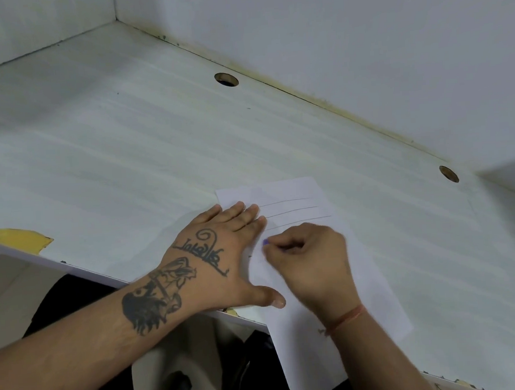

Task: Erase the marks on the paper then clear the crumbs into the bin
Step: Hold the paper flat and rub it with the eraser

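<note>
A white sheet of paper (363, 272) lies on the pale desk (127, 160) and hangs over its front edge. Three thin pencil lines (293, 212) cross its upper part. My left hand (220, 254) lies flat on the paper's left side, fingers spread, pinning it down. My right hand (311, 261) is closed around a small purple eraser (265, 242), only its tip showing, pressed on the paper just below the lines. A short dark mark (249, 256) shows between my hands. No bin is in view.
The desk runs to white walls at the back and right. Two round cable holes (226, 79) (449, 173) sit near the back edge. Yellow chipped patches (17, 239) mark the front edge. Below the edge are my lap and dark objects.
</note>
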